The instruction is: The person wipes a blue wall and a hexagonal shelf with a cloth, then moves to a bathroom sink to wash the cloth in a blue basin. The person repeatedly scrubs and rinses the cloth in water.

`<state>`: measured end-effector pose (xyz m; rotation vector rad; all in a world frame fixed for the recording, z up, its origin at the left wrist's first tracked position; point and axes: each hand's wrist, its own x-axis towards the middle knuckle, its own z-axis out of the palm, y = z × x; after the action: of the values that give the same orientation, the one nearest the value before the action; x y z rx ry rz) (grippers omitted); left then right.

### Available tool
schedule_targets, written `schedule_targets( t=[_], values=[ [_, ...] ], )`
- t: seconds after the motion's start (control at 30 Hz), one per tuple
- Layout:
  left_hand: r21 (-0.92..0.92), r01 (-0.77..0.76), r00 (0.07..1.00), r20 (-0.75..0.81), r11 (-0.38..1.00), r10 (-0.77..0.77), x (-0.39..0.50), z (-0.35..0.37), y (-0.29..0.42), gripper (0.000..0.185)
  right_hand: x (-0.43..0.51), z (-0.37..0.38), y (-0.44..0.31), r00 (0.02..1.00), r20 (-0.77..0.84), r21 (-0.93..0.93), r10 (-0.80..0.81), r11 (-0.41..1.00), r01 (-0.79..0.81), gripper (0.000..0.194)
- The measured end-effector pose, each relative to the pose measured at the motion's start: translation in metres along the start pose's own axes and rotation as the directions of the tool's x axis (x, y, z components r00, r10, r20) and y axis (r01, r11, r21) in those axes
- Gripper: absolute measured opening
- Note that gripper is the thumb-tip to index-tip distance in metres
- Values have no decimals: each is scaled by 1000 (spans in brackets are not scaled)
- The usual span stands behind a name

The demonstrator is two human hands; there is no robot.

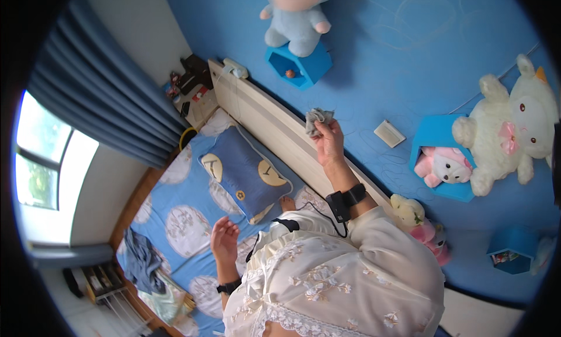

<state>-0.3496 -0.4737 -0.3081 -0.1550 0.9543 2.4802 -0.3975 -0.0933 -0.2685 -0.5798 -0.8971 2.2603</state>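
My right hand (pixel 329 145) is raised near the blue wall (pixel 372 87), above the pale wooden headboard (pixel 271 120). Its fingers pinch a crumpled grey cloth (pixel 319 121), which seems to be at or close to the wall; whether it touches cannot be told. My left hand (pixel 225 240) hovers over the bed with its fingers loosely curled and nothing seen in it. Below it lies a blue bed sheet (pixel 171 196) with round floral patches. A blue pillow (pixel 245 172) rests against the headboard side. Thin scribbled lines show on the wall.
Blue hexagonal wall shelves (pixel 317 67) hold or support plush toys, among them a large white one (pixel 508 126). A wall switch (pixel 389 133) sits right of my raised hand. A cluttered nightstand (pixel 201 107) stands past the headboard. Clothes (pixel 144 260) lie at the bed's far edge.
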Motion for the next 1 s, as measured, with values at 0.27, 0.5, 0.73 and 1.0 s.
schedule_targets(
  t=[0.27,0.5,0.73,1.0],
  values=[
    [112,567,778,254,816,-575,226,98,-48,47,66,-6,-13,779,8,-361,-627,725,587,18],
    [183,661,691,232,728,-685,332,193,-116,40,105,15,-6,568,-213,-534,-795,582,614,17],
    [85,721,628,340,688,-700,372,225,-154,32,122,25,3,503,-277,-418,-819,574,704,18],
    [161,615,662,425,772,-617,398,245,-168,21,149,39,3,381,-306,-560,-873,488,669,22]
  ],
)
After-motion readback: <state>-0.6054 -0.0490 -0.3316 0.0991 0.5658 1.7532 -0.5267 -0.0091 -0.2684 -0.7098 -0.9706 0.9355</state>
